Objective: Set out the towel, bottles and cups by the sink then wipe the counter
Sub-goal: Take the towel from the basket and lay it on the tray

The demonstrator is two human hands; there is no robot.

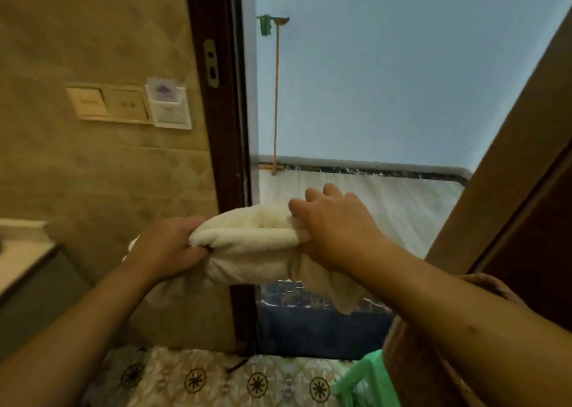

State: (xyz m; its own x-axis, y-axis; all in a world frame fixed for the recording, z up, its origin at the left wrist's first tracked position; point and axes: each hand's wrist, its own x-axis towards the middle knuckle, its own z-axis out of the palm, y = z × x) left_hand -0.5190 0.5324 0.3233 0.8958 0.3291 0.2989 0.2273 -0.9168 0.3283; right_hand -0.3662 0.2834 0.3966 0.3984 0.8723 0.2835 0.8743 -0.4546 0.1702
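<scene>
A thick white towel [250,245] is held in the air in front of me, bunched into a folded roll with a loose corner hanging down on the right. My left hand [168,249] grips its left end, fingers curled under the fabric. My right hand [337,224] clutches its right end from above. The counter [18,252] shows only as a pale corner at the far left. No bottles or cups are visible.
A dark wooden door frame [223,97] stands straight ahead, with an open doorway and pale wall beyond. Wall switches [105,103] sit on the tiled wall at left. A brown door [510,174] leans in at right. A green plastic stool [362,382] stands on the patterned floor.
</scene>
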